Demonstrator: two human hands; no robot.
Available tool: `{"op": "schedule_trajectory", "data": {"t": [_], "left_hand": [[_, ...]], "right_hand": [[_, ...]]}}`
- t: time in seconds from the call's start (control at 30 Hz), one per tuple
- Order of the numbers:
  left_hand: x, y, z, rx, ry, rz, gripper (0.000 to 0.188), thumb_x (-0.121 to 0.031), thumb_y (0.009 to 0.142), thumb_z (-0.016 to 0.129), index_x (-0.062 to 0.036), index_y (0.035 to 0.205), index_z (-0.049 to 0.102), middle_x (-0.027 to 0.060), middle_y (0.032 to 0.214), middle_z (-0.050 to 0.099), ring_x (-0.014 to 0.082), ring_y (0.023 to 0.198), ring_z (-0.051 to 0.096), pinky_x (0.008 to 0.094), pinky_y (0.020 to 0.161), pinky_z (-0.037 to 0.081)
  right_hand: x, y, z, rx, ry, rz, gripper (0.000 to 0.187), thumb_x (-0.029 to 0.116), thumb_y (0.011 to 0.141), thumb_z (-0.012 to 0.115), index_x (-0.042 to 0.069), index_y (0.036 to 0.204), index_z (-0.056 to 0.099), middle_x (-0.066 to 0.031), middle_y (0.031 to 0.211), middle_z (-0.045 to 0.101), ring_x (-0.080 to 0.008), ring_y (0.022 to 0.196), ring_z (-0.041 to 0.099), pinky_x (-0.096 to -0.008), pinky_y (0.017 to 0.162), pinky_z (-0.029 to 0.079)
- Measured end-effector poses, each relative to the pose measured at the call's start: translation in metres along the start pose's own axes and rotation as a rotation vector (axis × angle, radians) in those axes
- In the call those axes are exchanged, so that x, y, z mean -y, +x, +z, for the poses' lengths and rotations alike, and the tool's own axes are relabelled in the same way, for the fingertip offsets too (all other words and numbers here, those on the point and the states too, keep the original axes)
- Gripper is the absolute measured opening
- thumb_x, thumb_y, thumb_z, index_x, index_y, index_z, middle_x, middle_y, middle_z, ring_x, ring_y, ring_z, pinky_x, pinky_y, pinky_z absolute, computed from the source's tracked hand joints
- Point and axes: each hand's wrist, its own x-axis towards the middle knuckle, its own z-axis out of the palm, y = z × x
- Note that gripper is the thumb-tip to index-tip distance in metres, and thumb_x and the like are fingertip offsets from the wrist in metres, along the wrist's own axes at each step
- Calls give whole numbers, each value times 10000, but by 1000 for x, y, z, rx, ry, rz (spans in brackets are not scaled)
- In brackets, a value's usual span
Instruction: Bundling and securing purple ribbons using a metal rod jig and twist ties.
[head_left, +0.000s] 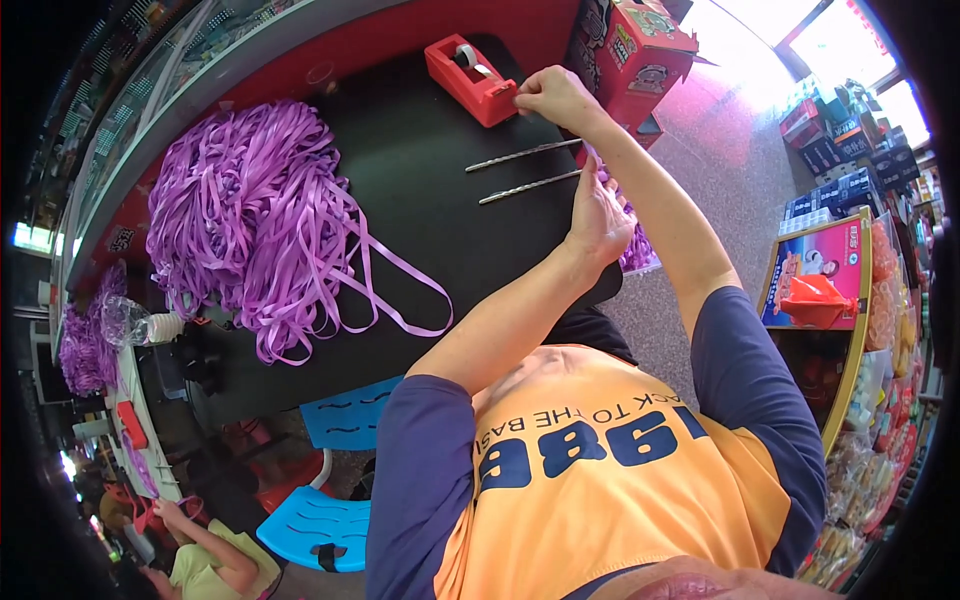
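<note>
My right hand (558, 98) reaches to the front end of a red tape dispenser (470, 85), fingertips pinched together at its cutting edge. Anything between those fingertips is too small to make out. Below it, my left hand (603, 222) is by the table's right edge, closed around purple ribbons (640, 250) that hang past the edge. Its far fingers are partly hidden. Two thin twisted metal rods (525, 188) stick out over the table, side by side, their right ends running to the ribbons near my left hand. A large heap of purple ribbon loops (250, 210) lies on the table's left.
The black table (420, 190) stands against a glass display counter (150, 110). A red carton (640, 60) stands beyond the dispenser. Blue chairs (320, 525) are at the lower left, near another person (215, 565). Stacked boxes (850, 140) and packed shelves line the right.
</note>
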Motion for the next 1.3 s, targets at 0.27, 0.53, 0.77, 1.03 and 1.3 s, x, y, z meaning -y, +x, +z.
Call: {"op": "schedule_trajectory", "data": {"t": [0.27, 0.53, 0.77, 1.03, 1.3], "left_hand": [[4, 2, -2, -204, 14, -5, 549, -444, 919, 499, -191, 1362, 296, 78, 1418, 247, 263, 1373, 131, 483, 1095, 143], [4, 7, -8, -168, 174, 7, 466, -202, 907, 578, -252, 1290, 317, -22, 1068, 463, 137, 951, 416, 380, 864, 333], [5, 4, -5, -210, 220, 6, 370, -154, 873, 630, -212, 1160, 405, -7, 1066, 484, 147, 950, 423, 394, 887, 328], [5, 3, -2, -243, 269, -28, 567, -108, 896, 551, -278, 1354, 263, -15, 1089, 464, 104, 892, 433, 368, 827, 319], [5, 4, -6, -246, 315, -13, 454, -93, 883, 597, -243, 1240, 360, -31, 1002, 518, 131, 896, 465, 381, 829, 360]], "right_hand": [[-51, -80, -69, 264, 473, 70, 225, 134, 827, 648, -14, 993, 684, -55, 862, 682, -109, 782, 622, -238, 773, 482], [-55, -134, -77, 245, 206, 64, 224, 132, 749, 651, -13, 916, 688, -82, 792, 675, -133, 750, 624, -274, 730, 494], [-56, -138, -69, 203, 67, 73, 202, 140, 741, 644, 0, 881, 681, -67, 774, 663, -127, 730, 612, -269, 709, 489], [-51, -146, -71, 200, -29, 57, 248, 196, 767, 643, 7, 918, 696, -93, 806, 684, -160, 732, 634, -283, 702, 495], [-54, -180, -57, -173, -65, 195, 395, 390, 835, 623, 22, 959, 698, -148, 838, 686, -226, 787, 668, -326, 744, 502]]}}
